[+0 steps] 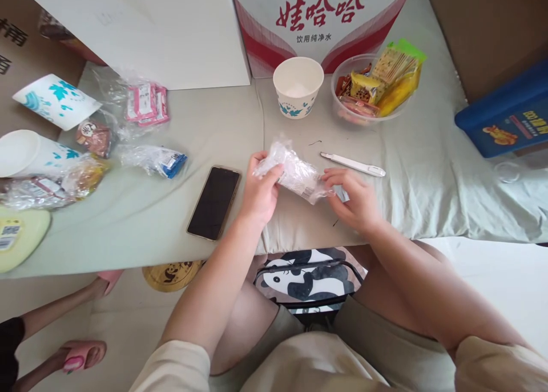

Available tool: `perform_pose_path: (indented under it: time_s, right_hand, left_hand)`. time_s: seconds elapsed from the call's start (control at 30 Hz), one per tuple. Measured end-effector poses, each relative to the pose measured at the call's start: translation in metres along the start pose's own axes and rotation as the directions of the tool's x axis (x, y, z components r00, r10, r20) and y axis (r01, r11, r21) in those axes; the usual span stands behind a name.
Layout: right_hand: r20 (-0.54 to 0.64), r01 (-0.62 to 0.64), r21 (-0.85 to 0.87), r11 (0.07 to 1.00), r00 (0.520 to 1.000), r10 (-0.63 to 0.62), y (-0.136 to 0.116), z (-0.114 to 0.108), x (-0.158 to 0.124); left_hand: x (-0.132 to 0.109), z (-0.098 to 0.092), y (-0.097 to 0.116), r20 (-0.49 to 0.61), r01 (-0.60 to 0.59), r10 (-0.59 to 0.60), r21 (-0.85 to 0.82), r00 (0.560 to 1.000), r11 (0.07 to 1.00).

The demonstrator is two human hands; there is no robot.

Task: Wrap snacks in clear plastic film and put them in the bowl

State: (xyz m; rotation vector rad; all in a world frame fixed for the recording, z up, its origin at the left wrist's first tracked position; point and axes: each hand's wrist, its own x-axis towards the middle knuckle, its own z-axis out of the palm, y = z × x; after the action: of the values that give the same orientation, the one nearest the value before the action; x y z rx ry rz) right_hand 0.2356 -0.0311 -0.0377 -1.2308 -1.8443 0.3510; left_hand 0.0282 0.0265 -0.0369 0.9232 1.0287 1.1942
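Both hands hold a crinkled clear plastic wrapper (295, 172) just above the pale green cloth (214, 124). My left hand (260, 192) pinches its left end with closed fingers. My right hand (357, 201) grips its right end, fingers curled. A dark phone (214, 202) lies face up just left of my left hand. A white pen-like stick (353, 164) lies just beyond my right hand. A white paper cup (298, 87) with blue leaf print stands farther back.
A clear bowl (342, 104) of wrapped snacks sits right of the cup. A red-and-white carton (321, 15) and a white box (149, 27) stand behind. Snack packets (148, 102) and paper cups (55, 100) lie left. A blue box (507, 115) is right. Another person's slippered feet (81, 355) are lower left.
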Motion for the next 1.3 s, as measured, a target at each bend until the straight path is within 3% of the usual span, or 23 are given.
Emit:
perform_pose_path:
  time_s: [0.13, 0.23, 0.33, 0.43, 0.6, 0.7, 0.8, 0.87, 1.0, 1.17, 1.3]
  right_hand:
    - [-0.149, -0.192, -0.059, 0.980, 0.972, 0.182, 0.013, -0.016, 0.002]
    - [-0.227, -0.297, 0.040, 0.954, 0.927, 0.298, 0.017, -0.017, 0.001]
    - [-0.117, -0.201, 0.094, 0.975, 0.970, 0.211, 0.015, -0.008, -0.001]
    - [-0.033, -0.195, 0.001, 0.981, 0.980, 0.195, 0.015, 0.002, -0.001]
    - [-0.126, -0.361, -0.099, 0.927, 0.929, 0.349, 0.027, -0.009, 0.004]
    - [-0.135, -0.389, -0.188, 0.902, 0.920, 0.369, 0.031, -0.022, 0.006]
    - [-0.060, -0.392, -0.274, 0.878, 0.918, 0.391, 0.030, -0.027, 0.005]
    - [-0.014, -0.389, -0.321, 0.863, 0.914, 0.406, 0.029, -0.026, 0.005]
    - [-0.057, -0.293, -0.343, 0.893, 0.955, 0.292, 0.026, -0.023, 0.004]
    - [-0.169, -0.126, -0.382, 0.916, 0.983, 0.065, 0.014, -0.031, 0.006]
    - [-0.096, 0.010, -0.342, 0.940, 0.994, -0.046, 0.002, -0.042, 0.003]
  left_hand:
    - [0.014, -0.023, 0.001, -0.184, -0.056, 0.103, 0.244, 0.977, 0.968]
    - [0.013, -0.029, 0.007, -0.154, -0.079, 0.177, 0.495, 0.972, 0.865]
    - [0.008, -0.027, 0.013, -0.085, -0.117, 0.225, 0.649, 0.971, 0.751]
    - [0.006, -0.027, 0.016, -0.086, -0.126, 0.242, 0.662, 0.966, 0.739]
    - [0.011, -0.036, 0.015, -0.088, -0.065, 0.130, 0.529, 0.988, 0.846]
    - [0.011, -0.039, 0.017, 0.005, -0.088, 0.113, 0.659, 0.994, 0.747]
    - [0.009, -0.037, 0.019, 0.130, -0.166, 0.102, 0.785, 0.986, 0.597]
    - [0.007, -0.035, 0.020, 0.173, -0.210, 0.118, 0.809, 0.978, 0.550]
    - [0.008, -0.036, 0.021, 0.175, -0.293, 0.258, 0.785, 0.950, 0.546]
    - [0.008, -0.042, 0.022, 0.238, -0.457, 0.444, 0.740, 0.864, 0.493]
    - [0.000, -0.040, 0.028, 0.246, -0.566, 0.540, 0.593, 0.805, 0.573]
